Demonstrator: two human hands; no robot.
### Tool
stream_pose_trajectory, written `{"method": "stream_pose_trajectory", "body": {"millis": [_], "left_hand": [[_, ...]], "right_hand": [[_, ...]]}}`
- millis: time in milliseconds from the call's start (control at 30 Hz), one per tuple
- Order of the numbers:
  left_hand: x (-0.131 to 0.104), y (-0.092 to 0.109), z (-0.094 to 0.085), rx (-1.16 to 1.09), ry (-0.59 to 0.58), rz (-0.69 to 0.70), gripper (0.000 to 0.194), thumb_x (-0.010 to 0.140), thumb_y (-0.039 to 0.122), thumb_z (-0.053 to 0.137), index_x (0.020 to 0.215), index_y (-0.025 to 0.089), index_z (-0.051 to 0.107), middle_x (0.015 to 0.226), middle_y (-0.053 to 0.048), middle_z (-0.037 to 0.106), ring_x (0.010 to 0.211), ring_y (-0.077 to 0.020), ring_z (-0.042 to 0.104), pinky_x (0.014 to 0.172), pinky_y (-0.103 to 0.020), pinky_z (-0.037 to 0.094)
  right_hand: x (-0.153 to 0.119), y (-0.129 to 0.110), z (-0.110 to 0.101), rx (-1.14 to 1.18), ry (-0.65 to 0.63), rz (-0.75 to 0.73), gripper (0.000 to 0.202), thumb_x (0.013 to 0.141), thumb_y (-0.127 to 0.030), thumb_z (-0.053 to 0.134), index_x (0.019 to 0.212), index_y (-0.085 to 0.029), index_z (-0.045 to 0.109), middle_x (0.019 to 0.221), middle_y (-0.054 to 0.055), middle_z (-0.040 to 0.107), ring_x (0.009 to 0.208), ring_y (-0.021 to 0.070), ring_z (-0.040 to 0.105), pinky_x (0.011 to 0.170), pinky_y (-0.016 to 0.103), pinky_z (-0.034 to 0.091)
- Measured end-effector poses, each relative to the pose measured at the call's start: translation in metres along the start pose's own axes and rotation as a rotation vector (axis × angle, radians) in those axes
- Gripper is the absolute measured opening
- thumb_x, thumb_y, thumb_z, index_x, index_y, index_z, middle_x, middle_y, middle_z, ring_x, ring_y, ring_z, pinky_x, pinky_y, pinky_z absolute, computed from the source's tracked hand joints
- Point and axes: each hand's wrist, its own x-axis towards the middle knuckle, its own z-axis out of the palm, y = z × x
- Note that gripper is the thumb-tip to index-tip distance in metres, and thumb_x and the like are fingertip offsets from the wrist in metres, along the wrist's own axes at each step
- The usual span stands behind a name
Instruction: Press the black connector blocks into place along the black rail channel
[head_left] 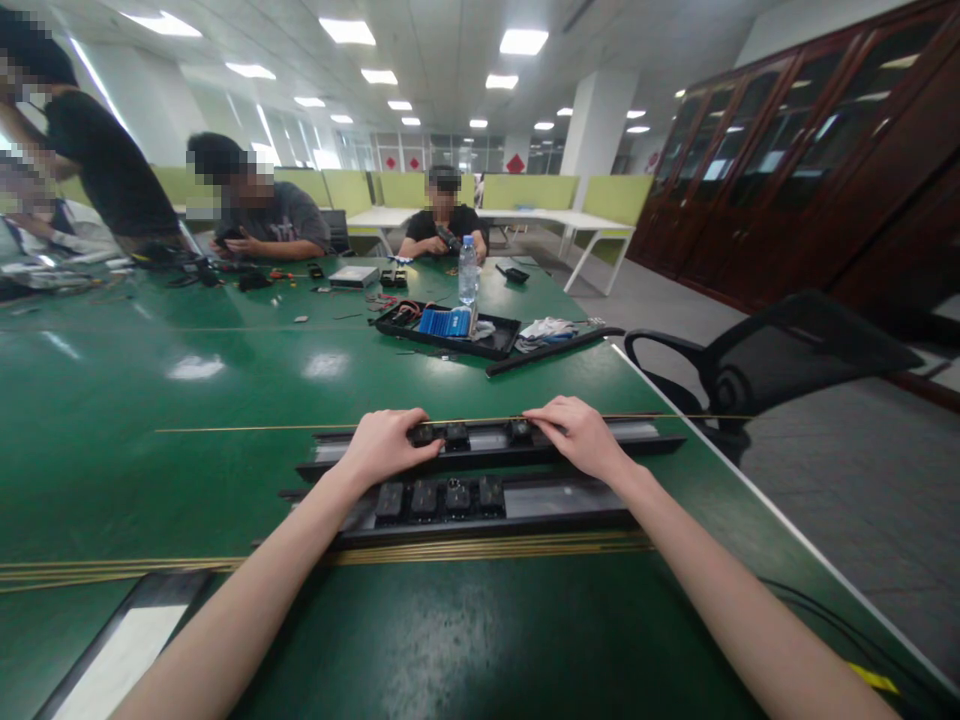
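Observation:
A long black channel (637, 450) with a pale inner strip lies crosswise on the table and carries several small black blocks. Along its far side runs a thin brass-coloured rod (247, 429), reaching well past both ends. My left hand (386, 445) has its thumb and fingers closed around the leftmost black block (424, 435), close to the rod. With fingertips pinched, my right hand (576, 437) grips the rod just above another block (519, 431). Nearer to me, a second channel (562, 498) holds several black blocks (457, 497) in a row.
More brass rods (480, 550) lie in front of the nearer channel. Beyond are a black tray (495, 345) with a blue item, a water bottle (467, 272) and gloves (547, 332). A chair (802, 350) stands at the right edge. Other people sit or stand across the table.

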Motion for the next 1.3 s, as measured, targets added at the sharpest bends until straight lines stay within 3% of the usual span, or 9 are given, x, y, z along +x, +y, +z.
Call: {"method": "stream_pose_trajectory", "body": {"millis": [1300], "left_hand": [[-0.001,-0.002,0.002,-0.056,0.027,0.029,0.041,0.082,0.062,0.055,0.092,0.024,0.069,0.083,-0.004,0.076,0.078,-0.0245,0.071,0.065,-0.029,0.043]], "right_hand": [[-0.003,0.024,-0.025,0.058,-0.117,0.090,0.022,0.093,-0.029,0.057,0.105,-0.026,0.075,0.098,0.004,0.076,0.089,0.0213,0.068,0.080,0.034,0.051]]}}
